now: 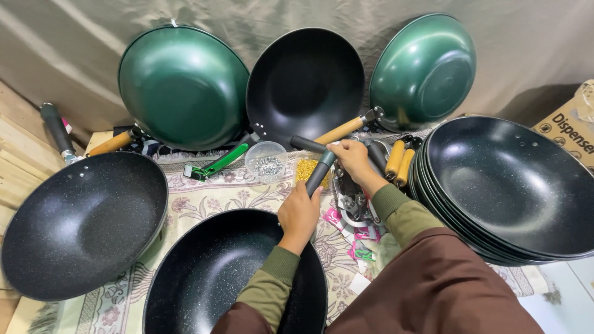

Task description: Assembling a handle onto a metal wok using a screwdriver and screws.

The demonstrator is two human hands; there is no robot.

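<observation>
Wok (232, 278), black and speckled, lies near centre on the patterned cloth (204, 192); my left hand (299, 213) wraps its dark handle (318, 173) to steady it. My right hand (351, 156) pinches the handle's far tip, perhaps seating it, though I can't tell.

Two green woks (183, 86) lean against the cloth backdrop. A stack of black pans (513, 185) sits beside a cardboard box (572, 127).
</observation>
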